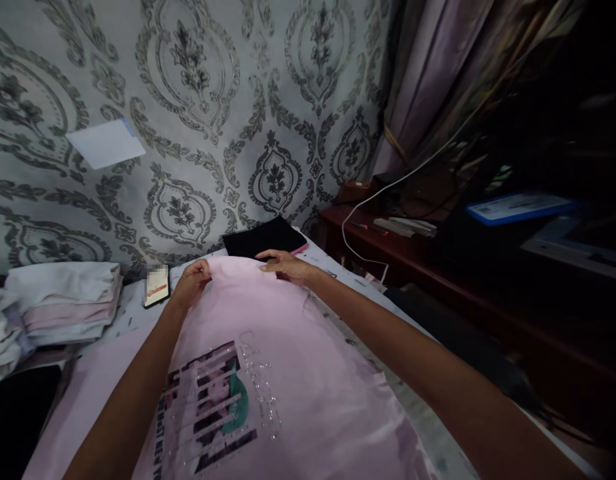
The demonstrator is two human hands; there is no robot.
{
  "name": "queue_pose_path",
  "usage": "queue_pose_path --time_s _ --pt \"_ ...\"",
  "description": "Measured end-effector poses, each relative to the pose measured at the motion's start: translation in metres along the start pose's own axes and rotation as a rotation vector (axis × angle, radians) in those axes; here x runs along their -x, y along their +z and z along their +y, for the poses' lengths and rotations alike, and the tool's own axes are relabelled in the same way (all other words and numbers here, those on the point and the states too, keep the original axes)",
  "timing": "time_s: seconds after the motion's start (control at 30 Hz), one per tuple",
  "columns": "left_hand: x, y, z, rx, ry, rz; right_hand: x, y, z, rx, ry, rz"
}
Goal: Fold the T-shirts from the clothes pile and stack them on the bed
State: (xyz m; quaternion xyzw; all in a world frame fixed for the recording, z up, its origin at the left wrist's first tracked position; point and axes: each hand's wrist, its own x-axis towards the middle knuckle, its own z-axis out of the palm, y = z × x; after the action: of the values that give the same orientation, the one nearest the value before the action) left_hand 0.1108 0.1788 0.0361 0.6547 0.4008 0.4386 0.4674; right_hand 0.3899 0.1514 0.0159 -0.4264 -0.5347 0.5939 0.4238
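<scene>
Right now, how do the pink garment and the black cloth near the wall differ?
The pink garment is spread wide and printed; the black cloth is smaller in view and shows no print. The left hand and right hand handle the garment, not the cloth. Both look like fabric.

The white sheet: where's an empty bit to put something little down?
One small bare patch of the white sheet is between the folded pile and the phone. A narrow strip also shows between the black cloth and the red desk. It's crowded at the far left and in the middle, where the pink shirt spreads out.
</scene>
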Motion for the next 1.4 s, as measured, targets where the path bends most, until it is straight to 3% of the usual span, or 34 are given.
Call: queue_pose_path --time_s 0.23,0.37,0.5,0.7,0.87,1.0,1.17,1.3,1.4 --pt "-0.016 -0.004 -0.013 -0.291 0.007 0.106 -0.025 0.008 0.004 0.340 -0.302 0.266" --pt "-0.016 -0.003 -0.026 -0.573 -0.014 0.135 -0.027 0.010 0.013 0.710 -0.345 0.369" --pt "-0.011 0.006 -0.029 -0.805 0.017 0.149 -0.023 0.009 0.016 0.821 -0.270 0.414" --pt "-0.040 0.047 -0.027 -0.980 0.123 -0.014 -0.012 0.007 0.011 0.946 -0.135 0.464" --pt "-0.079 0.072 -0.024 -1.076 0.115 -0.165 0.014 0.011 0.020 1.078 -0.115 0.371" --pt "-0.094 0.073 -0.014 -1.121 0.148 -0.294 0.028 0.009 0.023 1.151 -0.101 0.343" --pt "-0.092 0.070 0.003 -1.141 0.200 -0.437 0.035 0.002 0.022 1.222 -0.094 0.361" --pt "-0.088 0.068 0.013 -1.173 0.216 -0.461 0.037 -0.001 0.022 1.200 -0.096 0.372" --pt "-0.085 0.068 0.017 -1.245 0.206 -0.390 0.038 -0.003 0.021 1.147 -0.087 0.392"
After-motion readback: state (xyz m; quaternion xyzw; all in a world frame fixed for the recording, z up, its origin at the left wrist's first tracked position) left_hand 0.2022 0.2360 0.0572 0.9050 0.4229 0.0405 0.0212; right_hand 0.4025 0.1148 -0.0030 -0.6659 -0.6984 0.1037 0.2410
